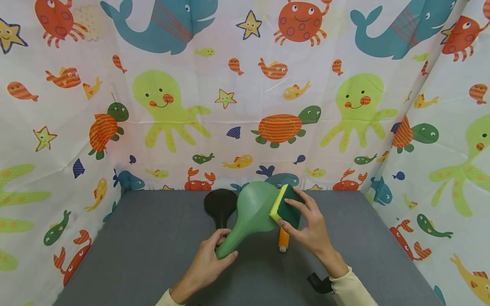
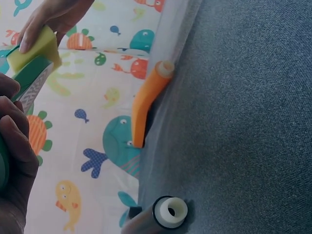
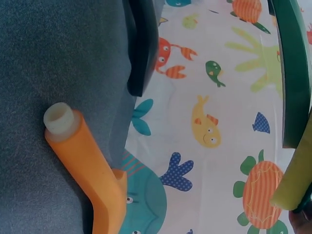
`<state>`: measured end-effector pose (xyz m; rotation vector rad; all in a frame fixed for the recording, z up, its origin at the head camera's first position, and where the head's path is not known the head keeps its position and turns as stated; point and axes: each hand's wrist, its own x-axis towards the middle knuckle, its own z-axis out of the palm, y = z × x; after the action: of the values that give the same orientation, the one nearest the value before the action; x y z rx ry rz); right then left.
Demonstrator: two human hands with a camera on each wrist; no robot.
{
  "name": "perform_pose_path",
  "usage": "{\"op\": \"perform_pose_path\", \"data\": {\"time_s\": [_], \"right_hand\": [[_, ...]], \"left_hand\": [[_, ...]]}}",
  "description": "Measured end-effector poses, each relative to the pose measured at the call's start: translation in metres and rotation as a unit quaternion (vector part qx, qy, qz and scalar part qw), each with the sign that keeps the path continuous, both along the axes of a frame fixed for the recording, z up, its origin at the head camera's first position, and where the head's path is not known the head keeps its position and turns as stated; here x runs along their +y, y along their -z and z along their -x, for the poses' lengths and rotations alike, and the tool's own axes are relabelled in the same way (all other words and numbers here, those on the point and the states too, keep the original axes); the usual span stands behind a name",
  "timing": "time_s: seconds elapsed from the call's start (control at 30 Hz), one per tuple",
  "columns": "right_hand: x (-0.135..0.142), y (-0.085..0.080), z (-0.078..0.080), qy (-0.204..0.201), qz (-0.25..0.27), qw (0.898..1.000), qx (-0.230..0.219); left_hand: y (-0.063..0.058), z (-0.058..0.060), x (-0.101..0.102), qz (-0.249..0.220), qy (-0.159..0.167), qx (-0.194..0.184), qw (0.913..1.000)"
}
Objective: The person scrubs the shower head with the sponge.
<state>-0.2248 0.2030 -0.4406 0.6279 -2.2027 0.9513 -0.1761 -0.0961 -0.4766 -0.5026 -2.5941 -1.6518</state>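
My left hand (image 1: 210, 259) grips a green shower head (image 1: 252, 208) by its handle, tilted up above the table. My right hand (image 1: 311, 227) pinches a sponge (image 1: 289, 206), yellow with a dark green scouring side, between thumb and fingers. The sponge's yellow side overlaps the right edge of the shower head's broad end. In the left wrist view, the white nozzle face (image 2: 36, 87) of the green shower head shows just below the sponge (image 2: 34, 48). The right wrist view catches the green shower head (image 3: 295, 73) and part of the sponge (image 3: 292, 170).
A black shower head (image 1: 220, 206) lies behind my left hand. Beyond the sponge lies an orange shower head (image 1: 283, 240), partly hidden. A bent black piece (image 1: 319, 283) shows beside the right sleeve. Printed cloth (image 1: 229, 140) with sea animals walls the grey table (image 1: 153, 242).
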Motion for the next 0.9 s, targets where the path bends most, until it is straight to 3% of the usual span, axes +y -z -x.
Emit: {"op": "perform_pose_path", "data": {"time_s": [0.3, 0.67, 0.9], "right_hand": [[-0.005, -0.003, -0.004, 0.002, -0.019, 0.999, 0.025], [-0.021, 0.001, -0.006, -0.011, -0.042, 0.992, 0.115], [-0.031, 0.002, -0.011, -0.006, -0.057, 0.989, 0.137]], "left_hand": [[0.000, 0.003, 0.005, 0.003, -0.011, 0.018, 0.9998], [-0.002, 0.009, 0.020, -0.020, -0.023, 0.022, 0.9993], [-0.004, 0.013, 0.027, -0.026, -0.028, 0.025, 0.9989]]}}
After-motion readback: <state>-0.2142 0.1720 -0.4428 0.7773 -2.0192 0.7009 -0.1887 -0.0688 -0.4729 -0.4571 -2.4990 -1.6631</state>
